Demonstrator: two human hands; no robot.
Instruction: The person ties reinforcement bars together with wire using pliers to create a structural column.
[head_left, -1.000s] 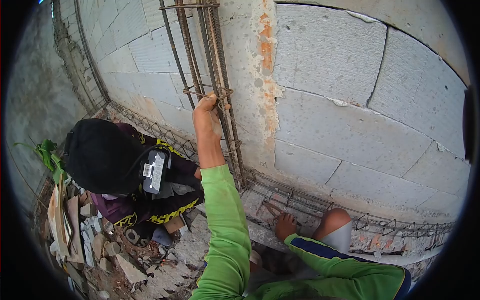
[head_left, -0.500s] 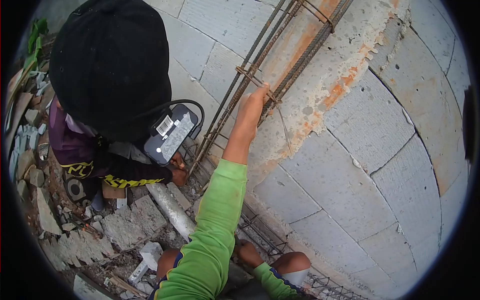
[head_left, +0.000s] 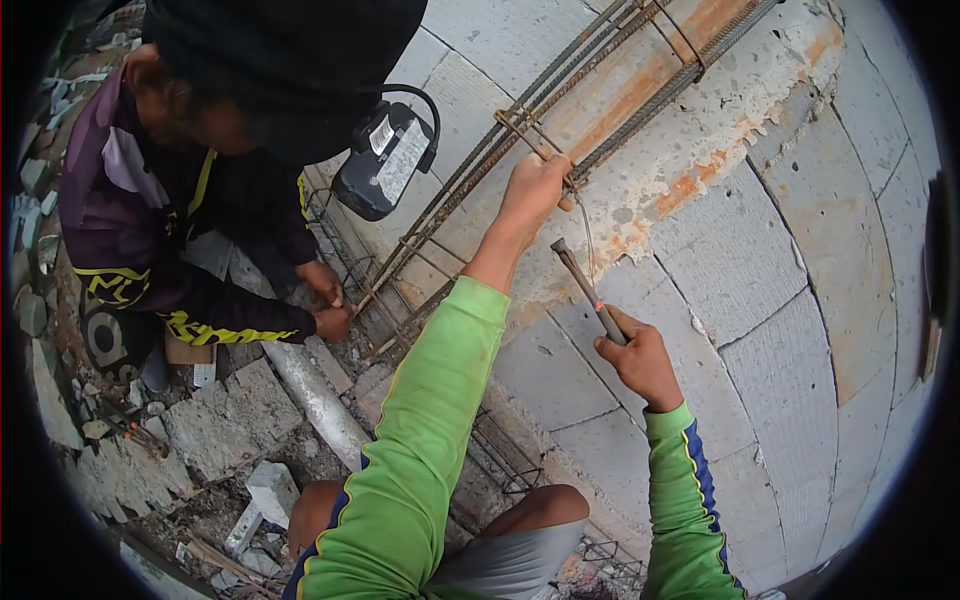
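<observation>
My left hand (head_left: 536, 192) is closed around the rebar cage (head_left: 475, 175) at a cross tie, its fingers wrapped on the bar. A thin wire (head_left: 590, 240) hangs down from beside its fingertips. Lower and to the right, my right hand (head_left: 640, 358) grips the dark handle of a metal hand tool (head_left: 585, 283), whose jaw end points up and left toward the wire. The tool's tip stands apart from the rebar.
A co-worker in a dark cap (head_left: 270, 60) crouches at left, both hands at the cage's lower end. A pale pipe (head_left: 315, 400), rubble (head_left: 240, 415) and another rebar cage (head_left: 500, 455) lie below. A grey block wall (head_left: 740, 260) stands right.
My right hand has risen from near my knees, with the tool now visible in it. My left hand still holds the rebar. The co-worker's head has shifted up and right in view.
</observation>
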